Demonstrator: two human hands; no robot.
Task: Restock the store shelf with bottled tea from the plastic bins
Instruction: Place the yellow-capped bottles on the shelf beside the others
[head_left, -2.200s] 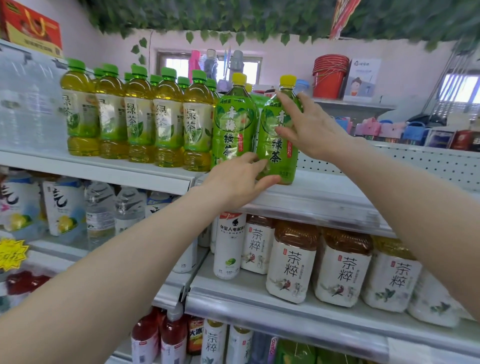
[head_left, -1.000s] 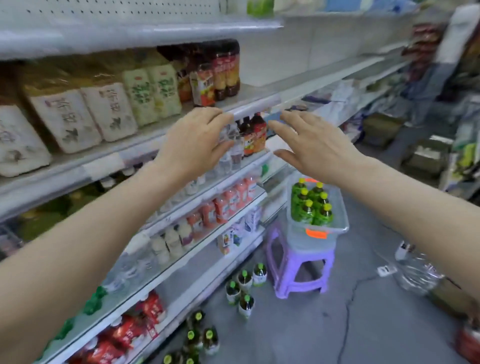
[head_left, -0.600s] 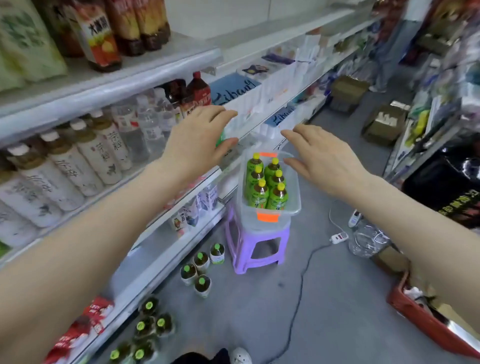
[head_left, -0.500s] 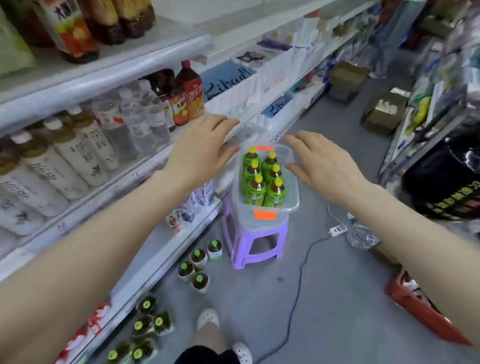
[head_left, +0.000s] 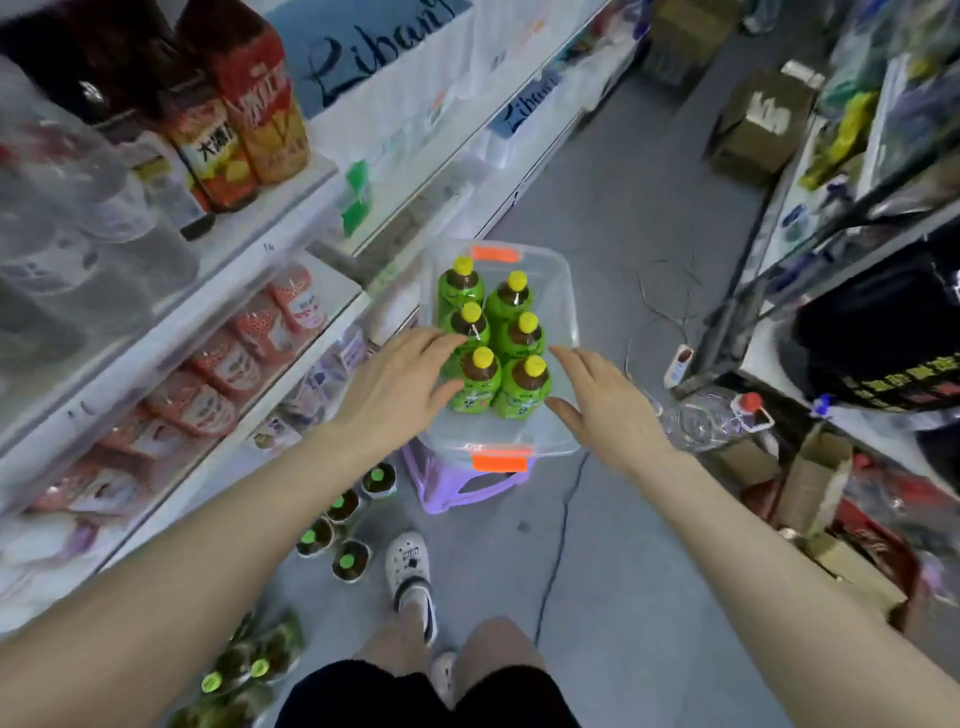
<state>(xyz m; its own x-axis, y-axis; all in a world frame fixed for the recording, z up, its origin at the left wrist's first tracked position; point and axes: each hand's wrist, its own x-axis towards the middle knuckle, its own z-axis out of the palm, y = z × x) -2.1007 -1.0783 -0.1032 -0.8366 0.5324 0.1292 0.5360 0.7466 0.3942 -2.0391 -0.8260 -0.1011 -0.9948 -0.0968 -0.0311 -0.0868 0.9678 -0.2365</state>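
head view, looking down: my left hand (head_left: 400, 382) and right hand (head_left: 605, 400) reach toward the clear plastic bin (head_left: 563, 291), which sits on a purple stool (head_left: 462, 491) in the aisle. both hands are spread and relaxed, holding nothing. six green tea bottles (head_left: 491, 338) with yellow caps stand upright in the bin, two columns of three, their long axes vertical, so the caps face me. the nearest pair (head_left: 501, 384) lies between my hands, at the bin's near end. my left fingertips (head_left: 452, 340) seem closer to the bottles, at or just beside the left column (i can't tell whether they touch), while the right hand hovers over the bin's near right corner, a little apart from the right column. i judge the next move to be a grasp from the sides, one bottle per hand, closing around the shoulders and lifting straight up. more bottles (head_left: 337, 530) with green caps stand on the floor left of the stool, below the store shelf (head_left: 291, 332).
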